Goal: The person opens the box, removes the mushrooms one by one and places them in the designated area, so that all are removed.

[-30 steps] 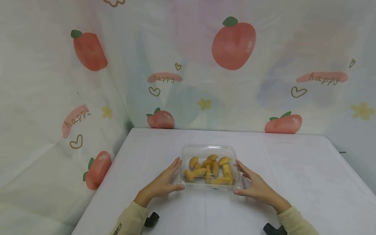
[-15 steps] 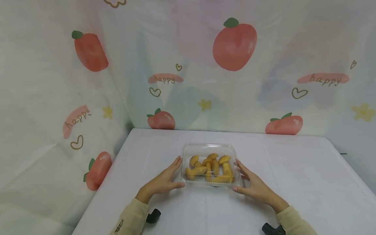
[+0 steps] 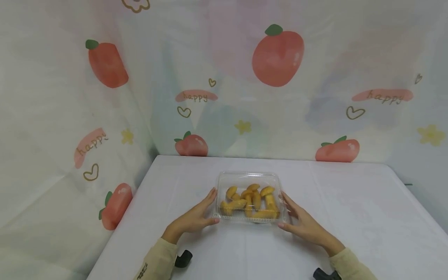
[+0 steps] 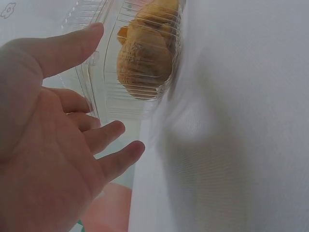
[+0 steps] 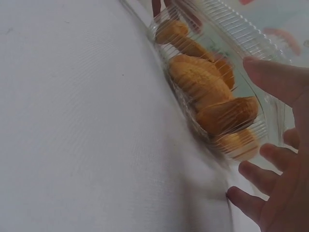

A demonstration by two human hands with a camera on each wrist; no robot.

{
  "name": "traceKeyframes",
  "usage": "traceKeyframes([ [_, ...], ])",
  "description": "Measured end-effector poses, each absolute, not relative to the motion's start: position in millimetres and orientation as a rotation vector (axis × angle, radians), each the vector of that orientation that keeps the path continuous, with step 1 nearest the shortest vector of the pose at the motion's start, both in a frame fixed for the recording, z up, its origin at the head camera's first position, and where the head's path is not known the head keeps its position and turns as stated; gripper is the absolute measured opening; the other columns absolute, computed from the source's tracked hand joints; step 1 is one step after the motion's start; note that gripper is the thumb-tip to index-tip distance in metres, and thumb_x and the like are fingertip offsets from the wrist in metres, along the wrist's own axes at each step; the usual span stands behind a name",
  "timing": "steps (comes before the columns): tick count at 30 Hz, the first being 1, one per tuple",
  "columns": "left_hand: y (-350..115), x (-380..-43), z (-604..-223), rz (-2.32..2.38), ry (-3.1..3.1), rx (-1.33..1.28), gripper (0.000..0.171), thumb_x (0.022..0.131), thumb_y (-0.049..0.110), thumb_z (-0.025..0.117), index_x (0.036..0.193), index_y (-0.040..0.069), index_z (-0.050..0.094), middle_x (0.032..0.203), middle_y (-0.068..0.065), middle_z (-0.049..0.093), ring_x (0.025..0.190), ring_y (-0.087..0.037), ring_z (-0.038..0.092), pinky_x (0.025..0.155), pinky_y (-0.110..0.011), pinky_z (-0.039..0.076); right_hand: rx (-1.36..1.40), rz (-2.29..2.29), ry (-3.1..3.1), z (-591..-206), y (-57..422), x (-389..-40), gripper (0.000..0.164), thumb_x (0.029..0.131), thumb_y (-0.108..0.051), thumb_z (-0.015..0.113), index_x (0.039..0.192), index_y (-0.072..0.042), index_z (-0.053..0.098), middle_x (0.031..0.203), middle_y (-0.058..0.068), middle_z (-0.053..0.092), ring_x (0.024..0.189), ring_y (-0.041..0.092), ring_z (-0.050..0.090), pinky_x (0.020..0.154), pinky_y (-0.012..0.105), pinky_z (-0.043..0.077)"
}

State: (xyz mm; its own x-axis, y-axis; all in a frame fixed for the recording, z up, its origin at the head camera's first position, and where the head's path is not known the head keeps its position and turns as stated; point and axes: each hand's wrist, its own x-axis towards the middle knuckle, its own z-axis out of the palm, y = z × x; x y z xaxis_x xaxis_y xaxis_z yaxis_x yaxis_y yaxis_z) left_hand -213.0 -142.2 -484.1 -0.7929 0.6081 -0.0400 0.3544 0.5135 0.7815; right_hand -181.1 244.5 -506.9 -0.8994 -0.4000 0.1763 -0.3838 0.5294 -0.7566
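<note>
A clear plastic clamshell container sits on the white-covered table, its lid over several yellow-brown mushrooms. My left hand holds its left side, thumb by the near corner and fingers along the side. On the opposite side, my right hand holds it the same way. In the left wrist view, the left thumb lies against the container's rim, while the outer fingers stand apart from the wall. The right wrist view shows the right thumb at the rim and the other fingers spread below it.
White cloth covers the table. A printed fabric backdrop with red fruit and "happy" lettering rises behind and to the left. Black wrist-camera mounts show beneath both sleeves.
The whole head view shifts slightly. Both hands stay at the container's sides, and neither the container nor the mushrooms visibly move.
</note>
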Motion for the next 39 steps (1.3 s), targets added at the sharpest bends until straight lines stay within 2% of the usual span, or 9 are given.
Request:
traceKeyframes([
  [3, -142.5, -212.1, -483.9, 1.148, 2.447, 0.811, 0.088, 0.099, 0.022, 0.066, 0.162, 0.001, 0.008, 0.171, -0.017, -0.003, 0.159, -0.036, 0.003, 0.125, -0.059, 0.013, -0.747, -1.391, 2.673, -507.5, 247.5, -180.7, 0.095, 0.092, -0.018, 0.074, 0.163, -0.007, 0.012, 0.164, 0.03, 0.022, 0.15, 0.012, 0.033, 0.107, 0.02, 0.046],
  [5, -142.5, -211.9, -483.2, 1.138, 2.449, 0.814, 0.086, 0.1, 0.02, 0.065, 0.161, 0.0, 0.008, 0.171, -0.018, -0.003, 0.158, -0.036, 0.003, 0.125, -0.059, 0.014, -0.781, -1.429, 2.632, -507.6, 249.2, -181.2, 0.092, 0.094, -0.016, 0.072, 0.163, -0.004, 0.012, 0.164, 0.032, 0.02, 0.144, -0.01, 0.026, 0.106, 0.012, 0.04],
  [7, -142.6, -211.9, -482.7, 1.127, 2.455, 0.815, 0.084, 0.1, 0.019, 0.063, 0.161, 0.0, 0.008, 0.171, -0.019, -0.003, 0.158, -0.036, 0.004, 0.125, -0.058, 0.014, -0.816, -1.464, 2.593, -507.8, 250.2, -182.1, 0.089, 0.095, -0.014, 0.07, 0.162, 0.0, 0.013, 0.163, 0.034, 0.019, 0.135, -0.022, 0.021, 0.105, 0.007, 0.035],
  [12, -142.8, -211.7, -483.1, 1.134, 2.48, 0.836, 0.078, 0.102, 0.014, 0.059, 0.16, -0.005, 0.01, 0.17, -0.022, 0.0, 0.158, -0.038, 0.005, 0.125, -0.058, 0.014, -0.837, -1.527, 2.507, -507.0, 249.4, -181.6, 0.083, 0.097, -0.01, 0.066, 0.16, 0.006, 0.013, 0.162, 0.038, 0.015, 0.135, -0.023, 0.021, 0.105, 0.004, 0.03],
  [21, -141.4, -210.7, -488.5, 1.119, 2.544, 0.867, 0.071, 0.104, 0.011, 0.055, 0.158, -0.009, 0.014, 0.168, -0.025, 0.006, 0.156, -0.039, 0.012, 0.124, -0.057, 0.017, -0.868, -1.58, 2.502, -509.0, 243.1, -178.0, 0.08, 0.099, -0.007, 0.062, 0.158, 0.009, 0.012, 0.16, 0.041, 0.012, 0.135, -0.025, 0.017, 0.105, 0.002, 0.028],
  [25, -139.2, -210.5, -488.3, 1.129, 2.568, 0.867, 0.069, 0.103, 0.01, 0.057, 0.157, -0.009, 0.018, 0.167, -0.026, 0.01, 0.155, -0.039, 0.016, 0.123, -0.056, 0.02, -0.84, -1.603, 2.545, -509.9, 239.9, -176.7, 0.079, 0.098, -0.005, 0.062, 0.159, 0.006, 0.013, 0.161, 0.039, 0.014, 0.137, -0.023, 0.019, 0.104, 0.004, 0.028],
  [28, -138.2, -210.2, -487.0, 1.136, 2.567, 0.853, 0.069, 0.103, 0.01, 0.057, 0.157, -0.009, 0.019, 0.167, -0.026, 0.011, 0.155, -0.039, 0.018, 0.123, -0.055, 0.021, -0.783, -1.583, 2.593, -509.7, 237.0, -175.4, 0.08, 0.098, -0.008, 0.063, 0.16, 0.003, 0.015, 0.162, 0.035, 0.019, 0.142, -0.01, 0.023, 0.104, 0.005, 0.03],
  [32, -137.8, -209.4, -486.5, 1.123, 2.576, 0.857, 0.068, 0.103, 0.011, 0.057, 0.156, -0.01, 0.019, 0.167, -0.026, 0.012, 0.155, -0.04, 0.019, 0.123, -0.056, 0.022, -0.755, -1.566, 2.651, -509.4, 233.4, -173.6, 0.078, 0.098, -0.01, 0.064, 0.159, 0.004, 0.019, 0.161, 0.034, 0.024, 0.144, 0.008, 0.028, 0.104, 0.006, 0.032],
  [39, -136.3, -209.3, -486.3, 1.119, 2.568, 0.861, 0.068, 0.103, 0.011, 0.056, 0.157, -0.009, 0.019, 0.167, -0.023, 0.011, 0.156, -0.038, 0.018, 0.124, -0.054, 0.021, -0.814, -1.621, 2.695, -511.6, 228.0, -171.5, 0.07, 0.099, -0.005, 0.061, 0.156, 0.009, 0.023, 0.158, 0.037, 0.027, 0.139, -0.009, 0.026, 0.104, 0.005, 0.03],
])
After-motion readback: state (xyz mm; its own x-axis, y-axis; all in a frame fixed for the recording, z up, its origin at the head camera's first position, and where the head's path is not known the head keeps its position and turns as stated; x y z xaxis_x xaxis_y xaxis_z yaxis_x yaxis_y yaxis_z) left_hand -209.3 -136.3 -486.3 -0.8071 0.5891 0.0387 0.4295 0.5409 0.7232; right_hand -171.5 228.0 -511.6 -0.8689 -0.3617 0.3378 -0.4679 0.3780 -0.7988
